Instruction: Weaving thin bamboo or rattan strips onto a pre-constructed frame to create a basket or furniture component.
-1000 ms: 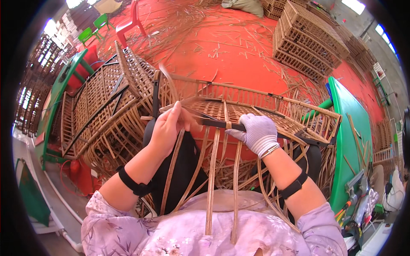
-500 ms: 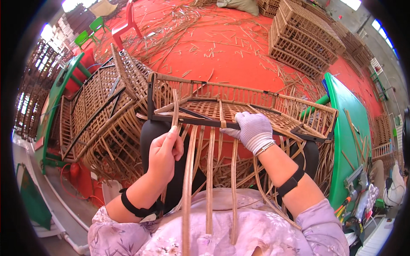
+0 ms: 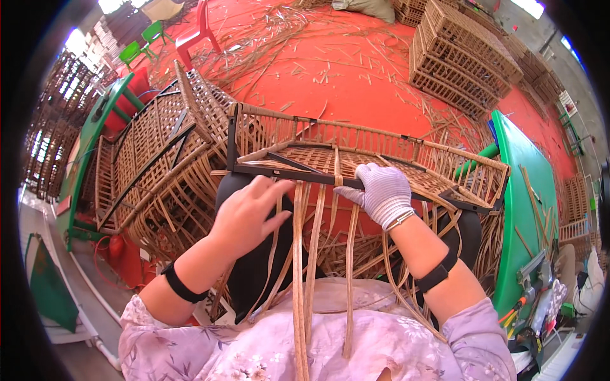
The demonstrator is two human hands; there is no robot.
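A half-woven rattan basket (image 3: 372, 136) with a dark metal frame bar (image 3: 279, 173) along its near side rests across my lap. My right hand (image 3: 384, 193), in a pale knitted glove, grips that bar right of the middle, thumb below it and fingers over the top. Bare and open, my left hand (image 3: 248, 213) is at the left part of the bar, thumb apart from the fingers; its fingertips are close to the bar, and I cannot tell whether they touch it. Long rattan strips (image 3: 298, 273) hang from the bar toward my body between my arms.
At the left leans another woven basket (image 3: 159, 152). A green table (image 3: 524, 190) with tools (image 3: 534, 286) near its front end stands at the right. Stacked baskets (image 3: 467, 57) and a red chair (image 3: 198, 35) are farther off. Offcuts litter the red floor (image 3: 356, 82).
My left hand has let go of the strip that stood up in front of the bar, and its fingers have opened. That strip no longer rises above the bar. My right hand keeps its grip.
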